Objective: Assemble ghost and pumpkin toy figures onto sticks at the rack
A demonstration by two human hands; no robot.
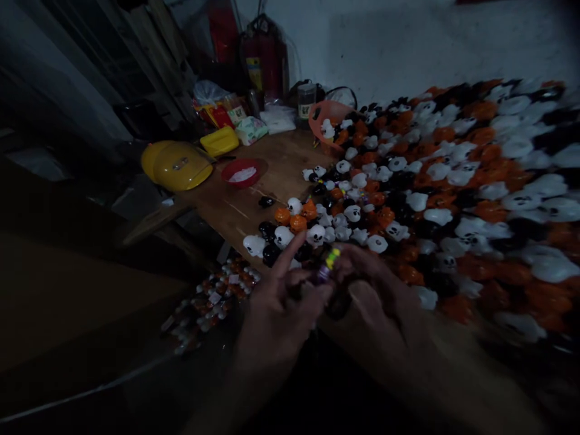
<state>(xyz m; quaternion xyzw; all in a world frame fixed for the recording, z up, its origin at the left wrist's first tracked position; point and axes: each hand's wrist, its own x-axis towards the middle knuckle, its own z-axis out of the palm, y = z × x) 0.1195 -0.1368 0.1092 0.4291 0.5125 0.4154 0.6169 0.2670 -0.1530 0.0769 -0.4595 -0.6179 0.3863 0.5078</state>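
My left hand [283, 314] is closed, thumb and fingers pinching a small purple and yellow-green piece [330, 261], its index finger raised. Close on its right, my right hand [385, 302] has its fingers curled inward near the same piece. A dark rounded thing [339, 302] shows between the two thumbs; blur and low light hide what it is. Just beyond my hands lie small plastic figures: a white skull-like head [316, 234], an orange pumpkin [298, 223] and several black ones.
A large heap of white, orange and black figures [444, 175] covers the table's right side. An orange basket [328, 115] lies tipped there. Farther left are a red bowl [242, 173], a yellow cap [176, 166] and a yellow tray [220, 141]. More figures [217, 299] lie below the table edge.
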